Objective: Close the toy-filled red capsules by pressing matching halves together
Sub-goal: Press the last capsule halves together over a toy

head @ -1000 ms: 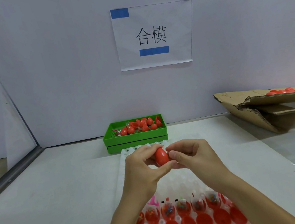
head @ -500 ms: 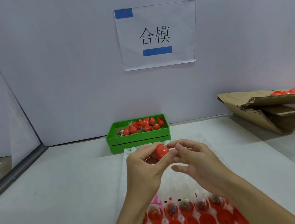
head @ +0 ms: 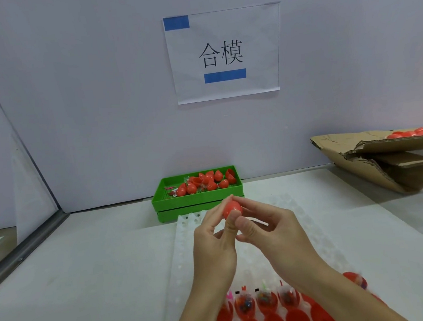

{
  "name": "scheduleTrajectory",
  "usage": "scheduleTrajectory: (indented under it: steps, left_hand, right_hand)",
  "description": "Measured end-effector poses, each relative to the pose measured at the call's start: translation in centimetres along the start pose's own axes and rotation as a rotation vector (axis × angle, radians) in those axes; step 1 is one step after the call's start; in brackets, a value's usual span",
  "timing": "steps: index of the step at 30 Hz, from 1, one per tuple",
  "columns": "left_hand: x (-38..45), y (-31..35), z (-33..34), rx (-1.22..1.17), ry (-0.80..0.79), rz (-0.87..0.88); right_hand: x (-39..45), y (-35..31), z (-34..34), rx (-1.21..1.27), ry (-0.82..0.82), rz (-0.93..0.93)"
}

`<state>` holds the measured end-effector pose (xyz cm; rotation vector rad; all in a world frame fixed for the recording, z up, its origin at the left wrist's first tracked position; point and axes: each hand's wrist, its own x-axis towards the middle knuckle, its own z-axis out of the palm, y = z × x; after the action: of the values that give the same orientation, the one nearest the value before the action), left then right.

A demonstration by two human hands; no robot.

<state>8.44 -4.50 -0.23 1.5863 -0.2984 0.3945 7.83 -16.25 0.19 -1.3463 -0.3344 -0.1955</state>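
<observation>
My left hand [head: 214, 247] and my right hand [head: 273, 234] both pinch one smooth red capsule [head: 232, 209] above the bumpy white tray [head: 186, 239]. Its near cups hold red halves [head: 246, 308] with tiny toys. The green bin [head: 198, 200] behind holds more red shells.

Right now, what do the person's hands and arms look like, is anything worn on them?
Both the left hand and the right hand are bare: no gloves, rings or watch show. The forearms are bare too, with no sleeves in view down to the bottom edge of the head view. The fingernails visible look short and unpainted. No markings or straps can be seen.
</observation>
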Motion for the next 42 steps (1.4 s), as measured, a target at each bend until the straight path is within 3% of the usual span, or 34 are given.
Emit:
scheduleTrajectory:
  steps: [12, 17, 21, 26, 28, 31, 34, 37, 42]
  left_hand:
    - [0.0, 0.5, 0.0, 0.184, -0.143, 0.015]
    - [0.2, 0.4, -1.5, 0.429, -0.197, 0.334]
    - [0.2, 0.2, -1.3, 0.465, -0.103, 0.42]
    - [0.0, 0.4, -0.9, 0.407, -0.107, 0.371]
    - [0.0, 0.5, -1.1, 0.346, -0.162, 0.278]
    - [0.0, 1.0, -1.4, 0.056, -0.319, 0.066]
    - [0.0, 1.2, -1.2, 0.051, -0.247, -0.014]
    - [-0.1, 1.1, -0.7, 0.135, -0.202, -0.026]
    - [-0.3, 1.3, -0.2, 0.068, -0.169, -0.01]
  right_hand:
    - [0.5, -0.4, -1.5, -0.074, 0.067, -0.012]
    - [0.7, -0.4, -2.3, -0.076, 0.014, 0.067]
    - [0.7, -0.1, -2.1, -0.054, -0.086, 0.122]
    - [0.7, 0.0, -2.0, 0.145, -0.155, 0.218]
    - [0.7, 0.1, -2.1, 0.155, -0.127, 0.214]
    - [0.8, 0.2, -2.2, 0.172, -0.069, 0.22]
    - [0.8, 0.4, -2.0, 0.106, -0.075, 0.191]
    - [0.7, 0.7, -1.9, 0.037, -0.068, 0.163]
    - [0.8, 0.6, -1.9, 0.066, -0.078, 0.135]
